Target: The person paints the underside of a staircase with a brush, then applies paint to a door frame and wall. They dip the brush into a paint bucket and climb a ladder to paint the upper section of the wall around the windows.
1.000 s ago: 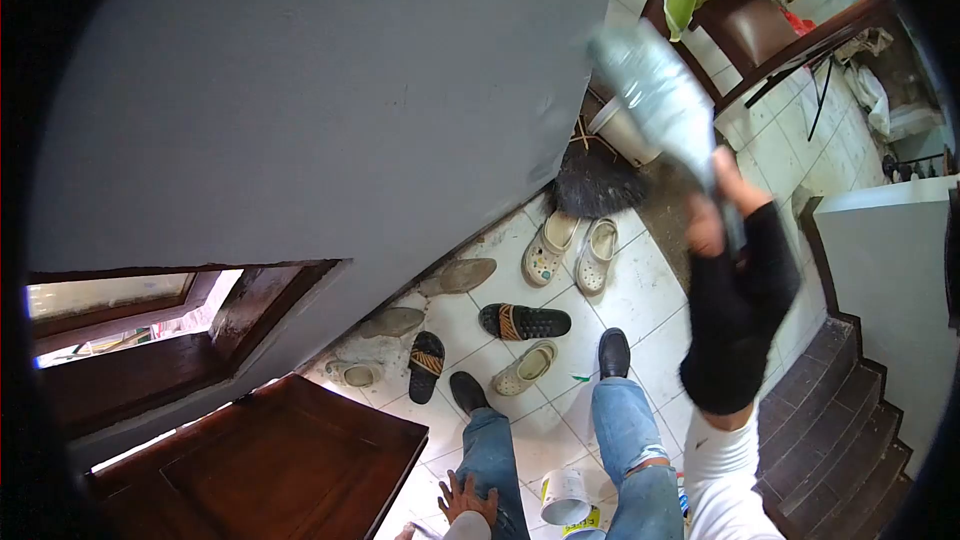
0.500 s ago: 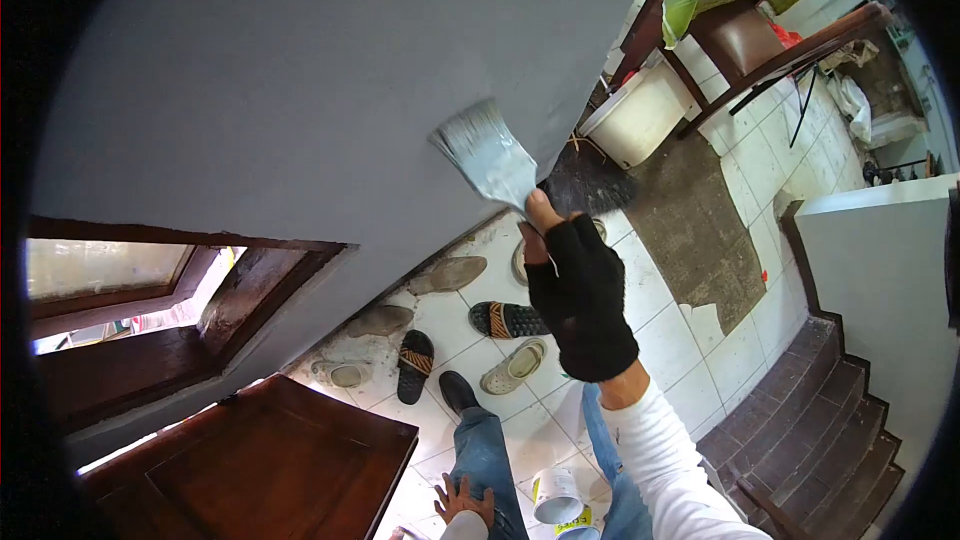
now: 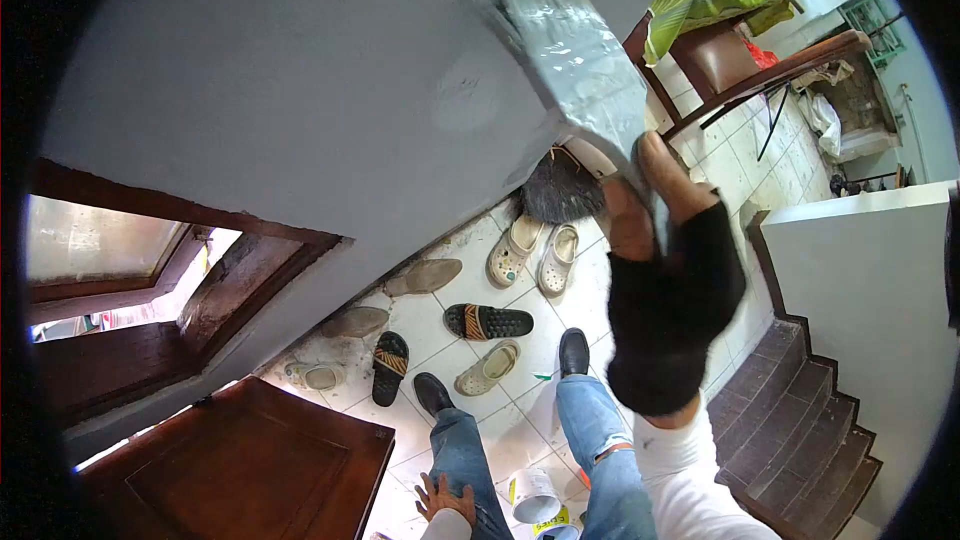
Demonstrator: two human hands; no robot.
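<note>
My right hand [image 3: 675,280], in a black fingerless glove, grips the handle of a wide paintbrush [image 3: 580,55] coated in grey paint. The bristles point up and left, overlapping the grey wall [image 3: 300,80] near its right-hand edge. Below, my left hand [image 3: 446,500] lies on my jeans-covered left thigh with its fingers spread, holding nothing. Between my legs stands a white paint container [image 3: 535,495], and a second container with a yellow label [image 3: 560,528] shows partly at the bottom edge.
Clogs [image 3: 515,250] and slippers [image 3: 488,322] lie on the tiled floor. A dark broom head [image 3: 562,188] leans by the wall corner. Dark steps [image 3: 800,420] rise at right. A wooden window frame [image 3: 190,240] and brown wooden panel [image 3: 240,460] are at left; a chair [image 3: 715,55] stands behind.
My right hand has lifted the paintbrush up and to the right, closer to the camera. The view has shifted slightly, and my left hand stays on my thigh.
</note>
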